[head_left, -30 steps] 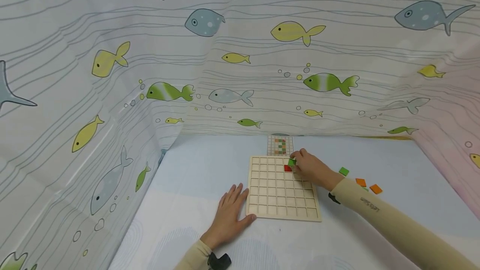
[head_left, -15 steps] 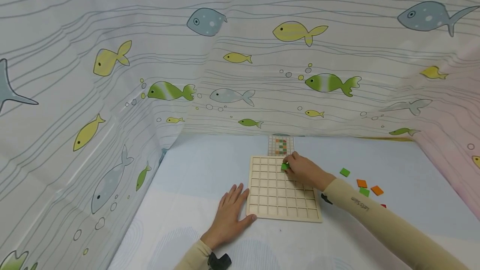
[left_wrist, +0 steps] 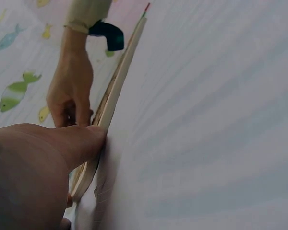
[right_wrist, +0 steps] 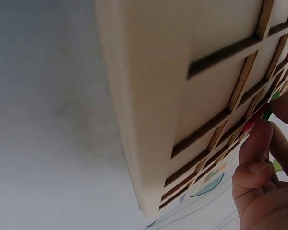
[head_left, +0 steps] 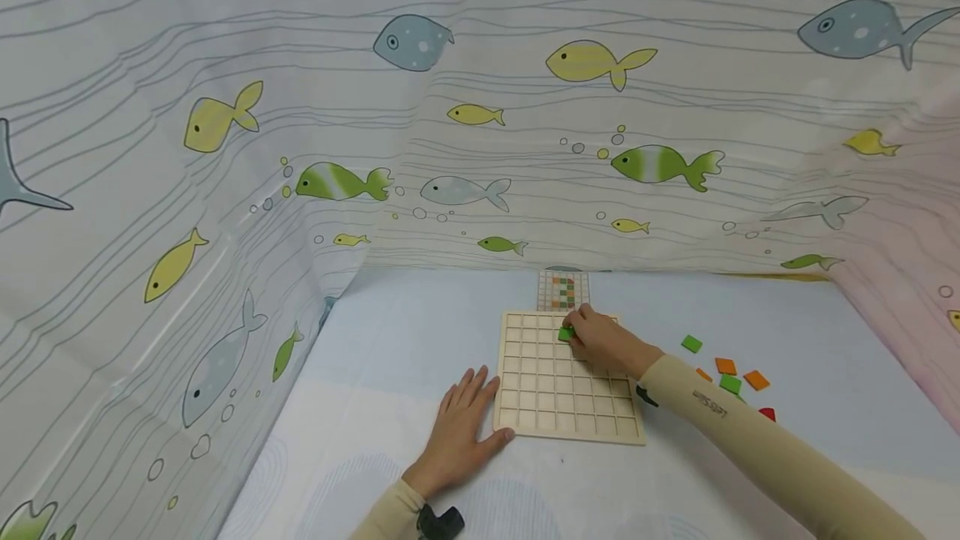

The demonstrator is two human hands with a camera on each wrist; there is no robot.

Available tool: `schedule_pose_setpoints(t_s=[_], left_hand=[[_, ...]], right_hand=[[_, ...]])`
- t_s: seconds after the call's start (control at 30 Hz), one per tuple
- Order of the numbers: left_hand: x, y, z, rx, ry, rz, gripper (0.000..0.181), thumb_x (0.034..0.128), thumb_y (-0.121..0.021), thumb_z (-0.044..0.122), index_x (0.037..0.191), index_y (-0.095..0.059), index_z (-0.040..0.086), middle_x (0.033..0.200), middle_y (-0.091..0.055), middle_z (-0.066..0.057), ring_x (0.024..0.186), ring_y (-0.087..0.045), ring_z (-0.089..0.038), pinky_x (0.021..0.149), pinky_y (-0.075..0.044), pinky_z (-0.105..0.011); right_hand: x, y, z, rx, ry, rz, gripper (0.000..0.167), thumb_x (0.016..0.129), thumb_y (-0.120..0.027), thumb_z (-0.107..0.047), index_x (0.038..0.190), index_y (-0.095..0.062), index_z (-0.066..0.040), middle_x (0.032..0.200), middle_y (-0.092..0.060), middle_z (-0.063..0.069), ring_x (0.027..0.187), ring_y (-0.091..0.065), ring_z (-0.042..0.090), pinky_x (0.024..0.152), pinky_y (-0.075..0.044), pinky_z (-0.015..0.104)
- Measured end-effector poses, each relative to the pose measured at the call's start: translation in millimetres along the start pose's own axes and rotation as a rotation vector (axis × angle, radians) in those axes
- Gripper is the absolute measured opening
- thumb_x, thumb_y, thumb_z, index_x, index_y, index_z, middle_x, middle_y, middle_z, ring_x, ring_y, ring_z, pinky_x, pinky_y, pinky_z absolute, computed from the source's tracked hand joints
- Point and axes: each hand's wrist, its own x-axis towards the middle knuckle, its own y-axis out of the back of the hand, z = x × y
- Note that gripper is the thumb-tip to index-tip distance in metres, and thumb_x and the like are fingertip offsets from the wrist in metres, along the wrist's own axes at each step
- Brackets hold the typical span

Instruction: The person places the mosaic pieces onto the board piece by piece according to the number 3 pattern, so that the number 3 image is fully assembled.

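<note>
My right hand (head_left: pixel 606 342) pinches a small green square tile (head_left: pixel 565 334) over the upper part of a wooden grid board (head_left: pixel 527 382). In the right wrist view, a red tile (right_wrist: pixel 252 122) sits in the grid beside the green tile (right_wrist: pixel 267 113), close to the fingertips; in the head view the hand hides it. My left hand (head_left: pixel 453 442) lies with straight, spread fingers along the board's left edge, its thumb touching the near left corner. The left wrist view shows that thumb (left_wrist: pixel 84 141) against the board's rim (left_wrist: pixel 113 96).
Behind the board lies a pattern card (head_left: pixel 562 292) with orange, green and red squares on a grid. Loose tiles lie to the right, among them a green tile (head_left: pixel 692 343), an orange tile (head_left: pixel 757 379) and a red tile (head_left: pixel 767 414). A fish-print sheet (head_left: pixel 465 148) hangs behind.
My right hand has moved left and slightly nearer with the green tile, now covering the red tile from above. More loose tiles show past the sleeve. My left hand stays in place.
</note>
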Motion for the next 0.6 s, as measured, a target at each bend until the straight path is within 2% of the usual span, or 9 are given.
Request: schedule_pose_setpoints(t_s=[0.17,0.43,0.6], left_hand=[[0.3,-0.4,0.5,0.008,0.0,0.001,0.076,0.1011,-0.066,0.047,0.161,-0.043,0.007,0.172,-0.033,-0.02,0.162,-0.024,-0.044,0.128,-0.02,-0.068],[-0.1,-0.2,1.8,0.007,0.002,-0.001,0.076,0.1011,-0.066,0.047,0.161,-0.043,0.006,0.172,-0.033,-0.02,0.161,-0.024,-0.045,0.128,-0.02,-0.068],[0.1,-0.2,1.9,0.005,0.004,-0.003,0.076,0.1014,-0.066,0.047,0.161,-0.043,0.006,0.172,-0.032,-0.02,0.162,-0.023,-0.044,0.128,-0.019,-0.068]], right_hand=[[0.0,-0.6,0.2,0.003,0.046,0.023,0.021,0.105,-0.06,-0.006,0.124,-0.065,0.003,0.106,-0.058,0.012,0.077,-0.052,0.011,0.069,-0.053,0.028],[2.3,-1.4,-0.9,0.053,0.027,-0.011,0.022,0.107,-0.057,-0.006,0.126,-0.064,0.002,0.109,-0.057,0.011,0.078,-0.052,0.011,0.072,-0.053,0.031],[2.0,-2.3,-1.1,0.045,0.047,0.002,0.021,0.107,-0.057,-0.006,0.125,-0.064,0.002,0.111,-0.058,0.011,0.081,-0.055,0.011,0.074,-0.055,0.031]])
